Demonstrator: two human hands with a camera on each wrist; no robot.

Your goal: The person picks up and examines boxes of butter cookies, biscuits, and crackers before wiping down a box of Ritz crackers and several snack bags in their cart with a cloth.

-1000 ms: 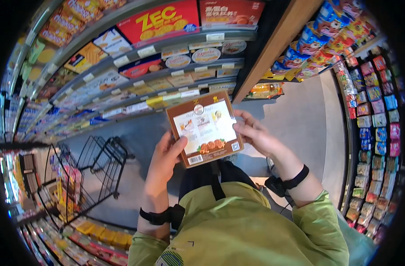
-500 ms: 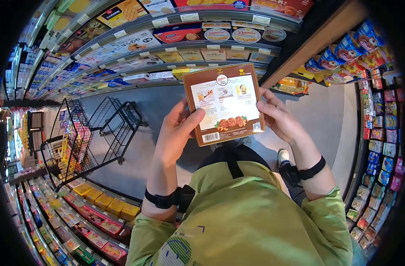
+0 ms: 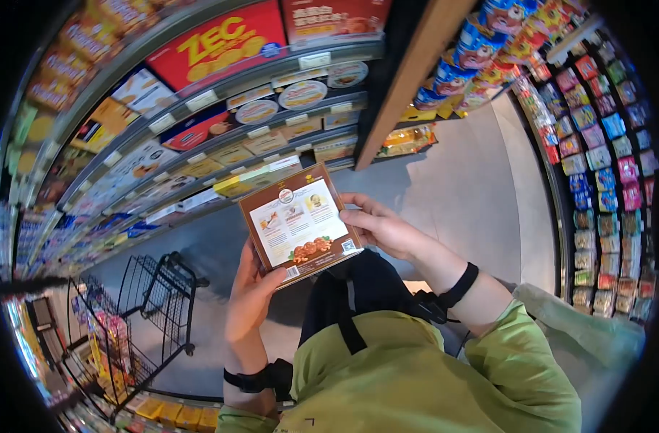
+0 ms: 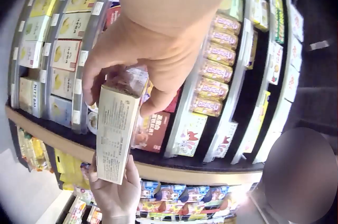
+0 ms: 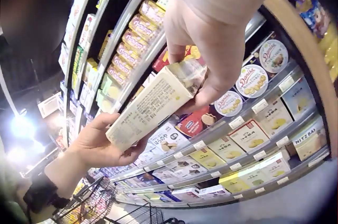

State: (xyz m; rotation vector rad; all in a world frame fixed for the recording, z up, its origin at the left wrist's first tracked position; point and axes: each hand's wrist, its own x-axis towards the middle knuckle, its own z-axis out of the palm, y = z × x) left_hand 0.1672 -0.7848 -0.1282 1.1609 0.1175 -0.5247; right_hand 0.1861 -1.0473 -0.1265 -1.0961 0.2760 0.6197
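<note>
Brown box off the shelves and outside the cart at left; left hand and right hand grip its opposite sides, printed panel up.

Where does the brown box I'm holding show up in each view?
Head: box just left of centre, printed panel showing.
Left wrist: box left of centre, pale side showing.
Right wrist: box near centre, pale side showing.
Shared landmark: wooden shelf-end strip.

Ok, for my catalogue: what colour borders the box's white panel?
Brown, on the held box; best in the head view.
</note>
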